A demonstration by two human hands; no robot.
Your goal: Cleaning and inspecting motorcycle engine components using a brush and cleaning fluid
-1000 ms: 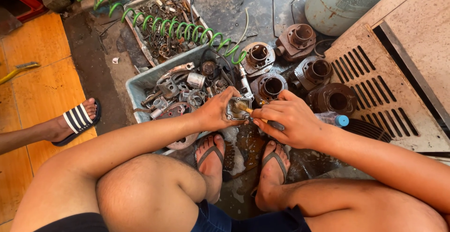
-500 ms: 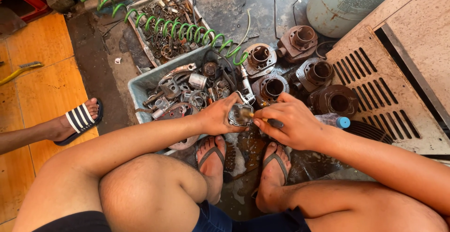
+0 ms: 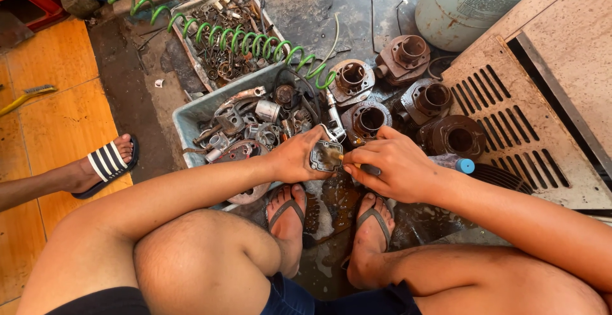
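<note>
My left hand [image 3: 299,159] grips a small grey metal engine part [image 3: 326,156] with a square cavity, held above my sandalled feet [image 3: 288,210]. My right hand [image 3: 394,165] is closed on a thin brush-like tool whose tip rests inside the part's cavity. The tool's handle is mostly hidden by my fingers. Both hands meet just in front of a grey plastic tray [image 3: 191,114] full of metal parts. Wet, dirty ground [image 3: 335,194] lies under the hands.
Several rusty engine cylinders [image 3: 370,121] sit behind my hands. A green coiled air hose [image 3: 255,44] runs over a second tray of small parts [image 3: 220,25]. A white tank [image 3: 468,0] and a slotted metal panel [image 3: 510,127] are at right. Another person's sandalled foot [image 3: 102,165] is at left.
The view and both hands have drifted slightly; my right hand keeps working the tool tip in the part with small strokes. The grips are unchanged.
</note>
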